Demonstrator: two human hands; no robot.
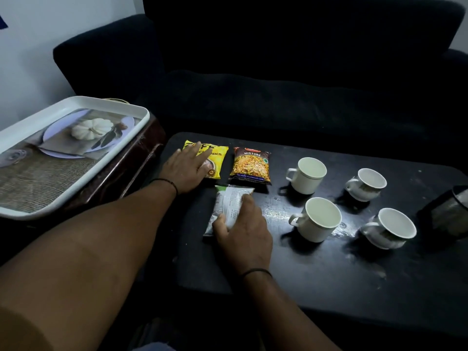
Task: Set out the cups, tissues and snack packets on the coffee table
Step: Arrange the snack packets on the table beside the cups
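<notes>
Three snack packets lie at the left end of the black coffee table (316,274). My left hand (186,169) rests flat on the yellow packet (216,160), fingers spread over its left part. To its right is the brown "Mixture" packet (250,164), untouched. My right hand (243,231) grips the silver-white packet (229,206), which lies face down nearer to me. Several white cups stand to the right: two plain mugs (307,174) (319,219) and two patterned cups (366,183) (390,228). No tissues are clearly visible.
A white tray (76,102) with a printed pumpkin picture sits empty on a dark side table to the left. A dark sofa (278,72) stands behind the table. A dark mesh holder (448,214) stands at the table's right edge.
</notes>
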